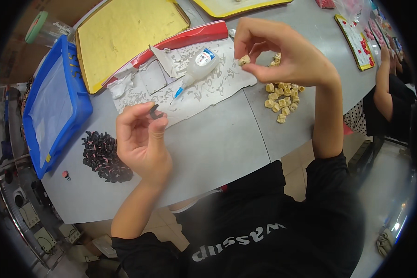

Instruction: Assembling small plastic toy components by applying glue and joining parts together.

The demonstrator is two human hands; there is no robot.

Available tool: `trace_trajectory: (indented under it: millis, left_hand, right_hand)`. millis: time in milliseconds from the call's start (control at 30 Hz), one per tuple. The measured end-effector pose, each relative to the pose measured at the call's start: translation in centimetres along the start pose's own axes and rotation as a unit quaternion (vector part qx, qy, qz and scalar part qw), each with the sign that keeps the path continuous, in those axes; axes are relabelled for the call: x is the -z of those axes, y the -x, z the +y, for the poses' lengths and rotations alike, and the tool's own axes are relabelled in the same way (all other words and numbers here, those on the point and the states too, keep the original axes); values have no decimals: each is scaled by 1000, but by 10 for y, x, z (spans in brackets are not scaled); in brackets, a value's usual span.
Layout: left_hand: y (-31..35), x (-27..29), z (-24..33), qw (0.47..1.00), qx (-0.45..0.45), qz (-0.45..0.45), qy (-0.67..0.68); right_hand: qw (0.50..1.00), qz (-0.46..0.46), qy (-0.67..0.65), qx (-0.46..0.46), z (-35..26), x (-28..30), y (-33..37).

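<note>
Between the thumb and fingertips of my left hand [141, 139] is a small curved black piece [155, 111], held above the grey table. My right hand [282, 53], raised farther right, pinches a small cream-coloured piece [244, 60] with dark marks on it. A pile of similar cream pieces [282, 99] lies on the table below my right wrist. Left of my left hand is a heap of small black pieces [104, 155] with pink parts. A clear glue bottle [201, 65] with a blue tip lies on a glue-marked white sheet [217, 88] between my hands.
A blue tray [55, 106] stands at the left edge, with a lidded clear jar [46, 30] behind it. Yellow-lined trays [129, 34] and a long red box [190, 36] lie at the back. At far right, another person's hand [385, 53] is near a tray of red pieces [356, 44].
</note>
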State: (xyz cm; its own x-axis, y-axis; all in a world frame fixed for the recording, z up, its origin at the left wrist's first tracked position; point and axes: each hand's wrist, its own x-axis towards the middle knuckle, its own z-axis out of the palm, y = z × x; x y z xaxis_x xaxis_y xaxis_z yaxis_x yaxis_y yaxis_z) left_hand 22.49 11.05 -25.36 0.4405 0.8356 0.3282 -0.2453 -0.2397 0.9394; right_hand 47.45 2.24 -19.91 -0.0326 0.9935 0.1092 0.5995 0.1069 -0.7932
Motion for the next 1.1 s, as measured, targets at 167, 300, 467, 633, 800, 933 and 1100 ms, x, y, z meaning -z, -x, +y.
trace_trajectory:
  millis: [167,300,467,633,800,933,1100]
  left_hand:
    - [1,-2,-3,999,-32,-26,-12]
    - [1,-4,-2,996,-67,-52,-13]
    - [0,-3,-3,989,-116,-81,-30]
    - [-1,-1,-4,984,-145,-83,-64]
    - [0,-2,-4,983,-146,-87,-67]
    - [1,0,-4,979,-161,-102,-71]
    - [3,-3,-1,981,-151,-103,-69]
  right_hand:
    - [981,39,-165,89,-11,-30,-11]
    - [953,-6,-302,0,-21,-51,-11]
    - [931,-4,-365,-23,-27,-67,-11]
    - [887,-44,-452,-83,-28,-73,-12]
    - [848,-48,-509,-139,-31,-73,-9]
    - [829,-64,-537,-143,-28,-76,-10]
    - [836,-75,-525,-141,-30,-75,-9]
